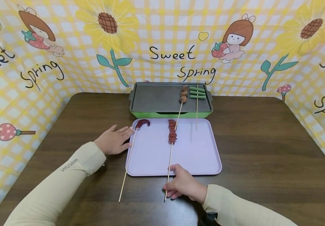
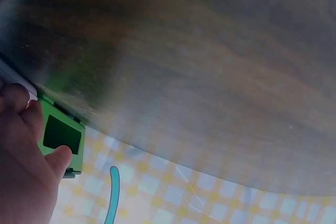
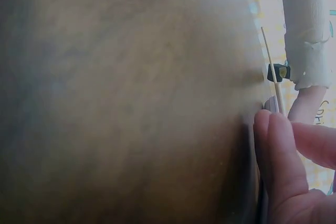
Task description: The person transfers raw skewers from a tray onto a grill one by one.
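My right hand (image 1: 183,184) holds the lower stick of a skewer of red meat pieces (image 1: 172,131) near the front edge of a lilac tray (image 1: 199,153). The meat lies over the tray's back half. In the right wrist view, the fingertips (image 3: 281,124) appear close up at the right edge. My left hand (image 1: 114,140) rests at the tray's left rim, its fingers extended. Beside those fingers lies a skewer with a dark red curled piece (image 1: 143,123), its stick reaching past the tray's front. The left wrist view shows only part of that hand (image 2: 26,150).
Behind the tray stands a green grill with a dark flat plate (image 1: 154,97). On its right side lie a browned meat skewer (image 1: 183,95) and a skewer of green vegetable pieces (image 1: 197,93), with sticks pointing forward over the tray. A patterned cloth (image 1: 162,37) hangs behind the brown table (image 1: 258,150).
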`<action>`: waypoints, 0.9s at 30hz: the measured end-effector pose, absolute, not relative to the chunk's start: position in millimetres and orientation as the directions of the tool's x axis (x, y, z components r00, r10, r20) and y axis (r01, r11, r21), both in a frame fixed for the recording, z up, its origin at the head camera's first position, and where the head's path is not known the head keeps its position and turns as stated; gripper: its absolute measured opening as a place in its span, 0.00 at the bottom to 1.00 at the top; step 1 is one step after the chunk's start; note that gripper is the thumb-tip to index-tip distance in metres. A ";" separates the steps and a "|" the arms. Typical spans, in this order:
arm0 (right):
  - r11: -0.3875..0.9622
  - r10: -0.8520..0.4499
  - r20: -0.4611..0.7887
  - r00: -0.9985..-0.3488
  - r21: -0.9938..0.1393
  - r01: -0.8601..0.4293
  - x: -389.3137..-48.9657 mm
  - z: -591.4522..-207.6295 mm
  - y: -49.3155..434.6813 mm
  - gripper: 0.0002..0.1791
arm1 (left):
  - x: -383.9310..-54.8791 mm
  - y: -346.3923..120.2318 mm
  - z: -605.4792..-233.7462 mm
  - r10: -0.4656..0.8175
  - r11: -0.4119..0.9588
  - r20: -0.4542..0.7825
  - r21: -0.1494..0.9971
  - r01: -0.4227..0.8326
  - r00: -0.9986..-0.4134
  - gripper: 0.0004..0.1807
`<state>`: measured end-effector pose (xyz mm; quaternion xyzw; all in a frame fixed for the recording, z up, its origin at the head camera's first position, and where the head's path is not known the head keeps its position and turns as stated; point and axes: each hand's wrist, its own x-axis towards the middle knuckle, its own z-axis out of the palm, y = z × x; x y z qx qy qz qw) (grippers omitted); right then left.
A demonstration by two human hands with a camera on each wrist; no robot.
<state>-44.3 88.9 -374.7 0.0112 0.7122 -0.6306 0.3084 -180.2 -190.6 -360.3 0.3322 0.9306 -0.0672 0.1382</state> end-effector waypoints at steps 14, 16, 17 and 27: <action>0.124 -0.370 -0.421 -0.828 -0.906 0.405 -43.9 -376.2 86.2 0.33 | -180.2 -192.4 -358.9 0.608 0.768 -0.298 -0.016 0.641 -0.736 0.34; 0.108 -0.368 -0.421 -0.829 -0.905 0.411 -43.8 -376.6 86.0 0.34 | -181.3 -192.4 -360.1 0.612 0.767 -0.291 -0.010 0.642 -0.736 0.34; 0.100 -0.366 -0.422 -0.829 -0.904 0.416 -43.7 -376.7 86.0 0.35 | -181.7 -192.3 -360.8 0.614 0.766 -0.287 -0.009 0.643 -0.735 0.34; 0.043 -0.364 -0.423 -0.830 -0.898 0.439 -41.3 -379.9 83.2 0.39 | -181.3 -194.9 -363.4 0.616 0.765 -0.282 -0.011 0.644 -0.735 0.35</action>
